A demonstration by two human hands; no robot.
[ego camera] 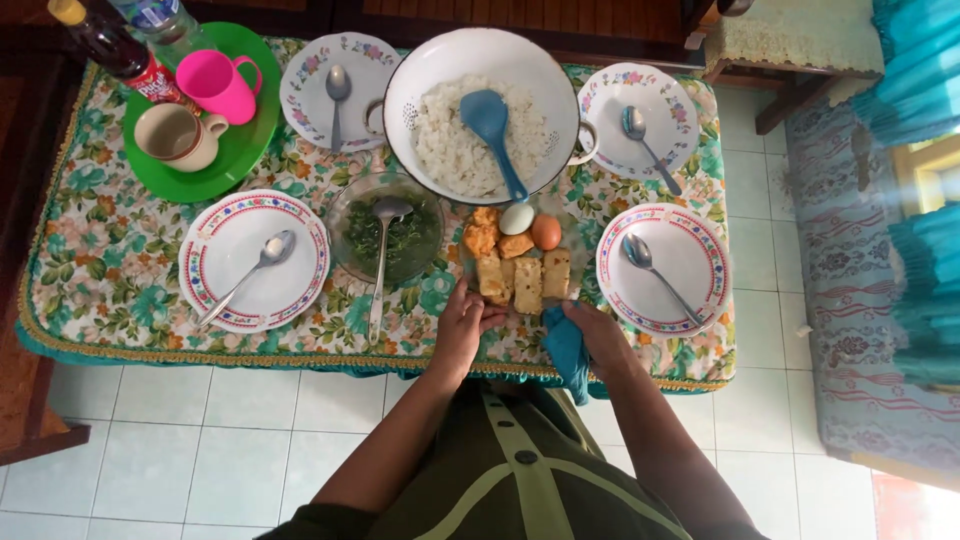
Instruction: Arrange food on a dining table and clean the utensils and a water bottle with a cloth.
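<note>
Four plates (254, 262), each bearing one spoon (262, 259) — left hand (462, 325) touching the dish (520, 262), right hand (598, 335) gripping a cloth (567, 350); red-labelled bottle (112, 45) sitting upper left.

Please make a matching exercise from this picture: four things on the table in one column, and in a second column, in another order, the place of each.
Things:
1. blue rice scoop
2. pink mug
3. blue cloth
4. long metal spoon

Places:
A. in the right hand, at the table's near edge
B. on the green tray, far left
C. in the big white bowl of rice
D. resting in the glass bowl of greens

Pairs: 1-C, 2-B, 3-A, 4-D
</note>
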